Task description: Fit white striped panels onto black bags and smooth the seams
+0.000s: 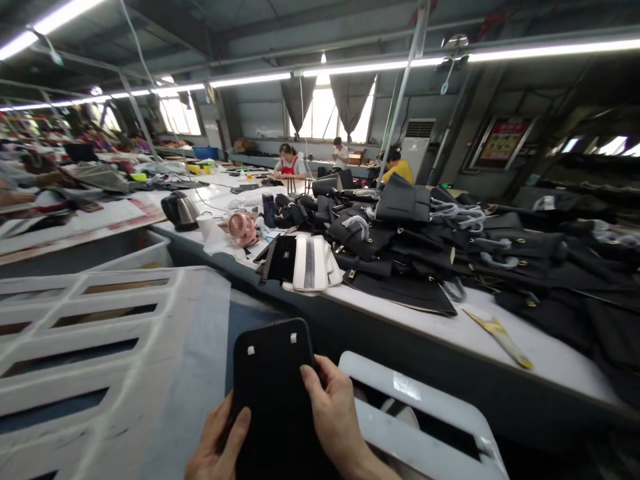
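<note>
A black flat panel with rounded corners [275,393] is held up in front of me, two small white tabs near its top edge. My left hand [220,437] grips its left edge, thumb on the near face. On the opposite edge my right hand [333,407] is closed the same way, its thumb lying over the border. The lower end of the panel runs out of view. Beyond it, on the workbench, lies a stack of white panels with a grey stripe [313,263] beside a black piece [281,257].
Black bags [400,247] are heaped along the workbench [370,303], with yellow-handled scissors [500,337] near its edge. A kettle [181,210] and a pink fan [243,229] stand farther left. A slotted white rack [190,333] is at left, a white plastic stool [425,417] at right. People work behind.
</note>
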`<state>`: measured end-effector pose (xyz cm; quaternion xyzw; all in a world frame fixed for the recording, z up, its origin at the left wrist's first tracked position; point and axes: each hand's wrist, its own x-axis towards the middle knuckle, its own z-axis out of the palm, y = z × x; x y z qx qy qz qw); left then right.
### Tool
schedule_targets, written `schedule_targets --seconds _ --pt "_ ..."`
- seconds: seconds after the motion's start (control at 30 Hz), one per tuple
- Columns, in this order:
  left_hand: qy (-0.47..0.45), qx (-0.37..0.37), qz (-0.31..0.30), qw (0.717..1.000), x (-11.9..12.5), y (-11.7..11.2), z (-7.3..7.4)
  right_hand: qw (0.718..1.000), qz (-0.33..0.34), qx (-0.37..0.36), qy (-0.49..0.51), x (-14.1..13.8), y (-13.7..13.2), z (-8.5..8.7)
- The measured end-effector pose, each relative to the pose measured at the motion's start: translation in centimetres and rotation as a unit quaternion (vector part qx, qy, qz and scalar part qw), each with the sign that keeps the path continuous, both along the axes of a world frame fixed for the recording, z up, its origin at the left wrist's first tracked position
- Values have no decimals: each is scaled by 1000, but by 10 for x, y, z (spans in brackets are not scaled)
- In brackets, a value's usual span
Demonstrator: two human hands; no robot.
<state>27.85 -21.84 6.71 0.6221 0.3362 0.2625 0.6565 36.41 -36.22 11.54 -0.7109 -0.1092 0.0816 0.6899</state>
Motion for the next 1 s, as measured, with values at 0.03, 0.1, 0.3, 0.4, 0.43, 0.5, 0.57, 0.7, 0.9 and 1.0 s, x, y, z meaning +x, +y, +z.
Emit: schedule_targets --seconds 0.03,0.1,0.3,0.4,0.43,0.5,0.57,0.7,0.9,1.0 --pt "4 -1 2 1000 4 -2 1 1000 -6 -6 5 2 0 -1" --pt "14 -7 10 1000 11 -7 -1 999 -20 -30 5 5 -1 -4" --pt "26 -65 1 998 23 -19 -17 991 -69 -103 -53 15 -10 -26" --pt "36 -64 -6 997 26 -24 -21 989 -78 -109 -58 19 -19 -32" --pt "36 -57 -10 998 27 -26 -21 991 -73 -100 -53 20 -21 -32" --pt "27 -42 -22 999 29 -28 -20 995 -55 -68 -42 22 -24 -29" --pt "9 -36 -38 999 32 -30 -21 996 -47 -66 -48 24 -26 -25" --pt "8 7 -46 999 35 -33 -28 980 -65 -166 -83 26 -26 -27" --pt "14 57 -50 997 36 -38 -38 979 -80 -172 -76 26 -31 -44" --pt "9 76 -49 996 37 -40 -36 984 -73 -138 -88 22 -35 -53"
